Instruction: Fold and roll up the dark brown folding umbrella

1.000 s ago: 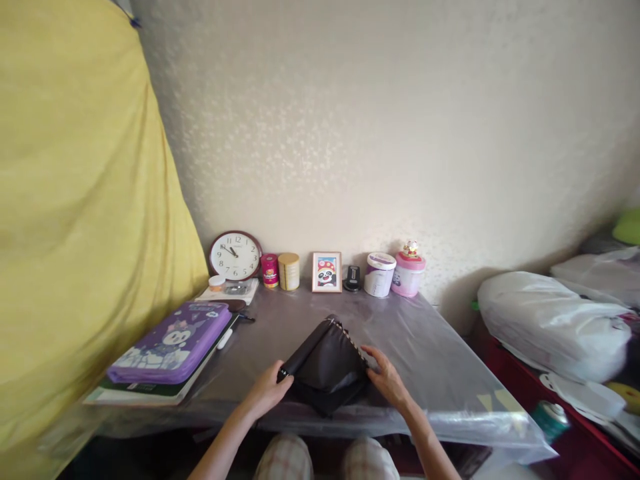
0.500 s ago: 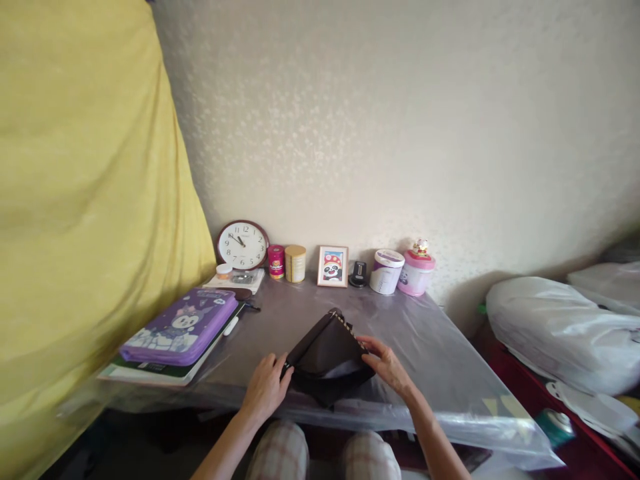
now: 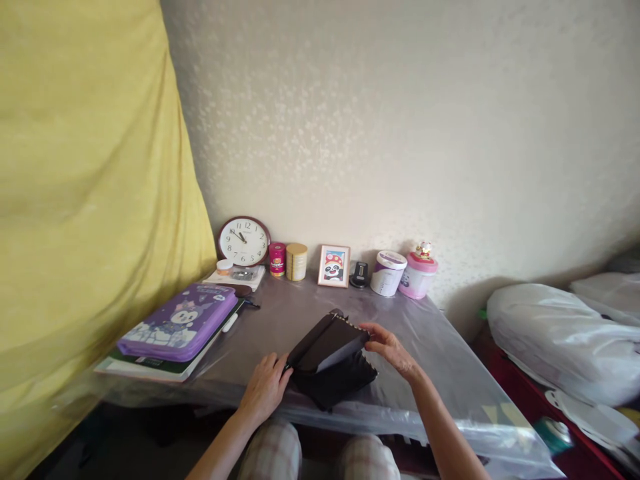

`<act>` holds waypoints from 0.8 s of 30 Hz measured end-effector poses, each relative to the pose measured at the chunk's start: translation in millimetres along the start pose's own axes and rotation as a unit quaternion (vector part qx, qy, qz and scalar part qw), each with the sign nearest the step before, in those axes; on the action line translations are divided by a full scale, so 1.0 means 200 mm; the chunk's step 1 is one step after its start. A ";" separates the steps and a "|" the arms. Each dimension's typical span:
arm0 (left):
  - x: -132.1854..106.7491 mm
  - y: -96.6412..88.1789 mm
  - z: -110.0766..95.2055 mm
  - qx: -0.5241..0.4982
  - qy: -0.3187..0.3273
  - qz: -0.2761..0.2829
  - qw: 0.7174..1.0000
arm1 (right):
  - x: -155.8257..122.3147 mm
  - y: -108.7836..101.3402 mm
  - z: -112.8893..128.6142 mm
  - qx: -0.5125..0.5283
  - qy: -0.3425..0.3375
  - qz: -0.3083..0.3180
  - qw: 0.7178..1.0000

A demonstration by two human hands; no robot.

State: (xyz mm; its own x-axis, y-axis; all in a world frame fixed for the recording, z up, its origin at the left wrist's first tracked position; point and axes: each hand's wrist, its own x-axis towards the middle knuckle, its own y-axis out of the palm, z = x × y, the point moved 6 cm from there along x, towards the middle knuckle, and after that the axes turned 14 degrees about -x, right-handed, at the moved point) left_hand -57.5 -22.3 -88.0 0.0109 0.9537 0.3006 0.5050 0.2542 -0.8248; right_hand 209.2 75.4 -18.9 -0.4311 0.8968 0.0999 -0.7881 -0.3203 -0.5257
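Observation:
A black fabric bag point(image 3: 333, 363) with a light, zip-like toothed edge lies near the front of the table, its mouth spread apart on the right side. My left hand point(image 3: 265, 387) grips the bag's left corner between thumb and fingers. At the right, my right hand point(image 3: 389, 348) pinches the upper flap's toothed edge with thumb and fingertips. The lower layer of the bag sags toward the table's front edge. Its inside is dark, and I cannot make out any contents.
The plastic-covered table point(image 3: 425, 373) holds a purple case point(image 3: 177, 323) on books at left. Along the wall stand a clock point(image 3: 244, 241), a yellow-lidded can point(image 3: 297, 261), a panda picture frame point(image 3: 333, 267) and a white tub point(image 3: 388, 273). White plastic bags point(image 3: 555, 340) lie right.
My right hand has lifted the bag's upper flap a little, and the lower layer has separated from it, opening the right side wider. My left hand keeps its grip.

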 end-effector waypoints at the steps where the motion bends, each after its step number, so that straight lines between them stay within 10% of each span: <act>1: 0.00 0.00 0.00 -0.005 -0.006 0.002 1.000 | 0.01 0.00 -0.01 -0.023 -0.001 0.010 1.000; 14: 0.03 0.01 0.05 -0.145 -0.039 0.039 0.988 | 0.18 -0.08 0.27 -0.316 -0.147 -0.130 0.928; 24: 0.16 0.00 0.00 -0.200 -0.062 0.034 0.977 | 0.49 0.12 0.36 -0.108 -0.091 -0.082 0.987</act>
State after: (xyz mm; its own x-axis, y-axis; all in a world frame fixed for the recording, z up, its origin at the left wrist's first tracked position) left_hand -58.1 8.5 -78.2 -0.0354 0.9846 0.1712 0.8039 0.1299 -0.5804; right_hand 116.2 132.8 38.1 -0.3934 0.8550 0.3378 -0.7503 -0.0863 -0.6555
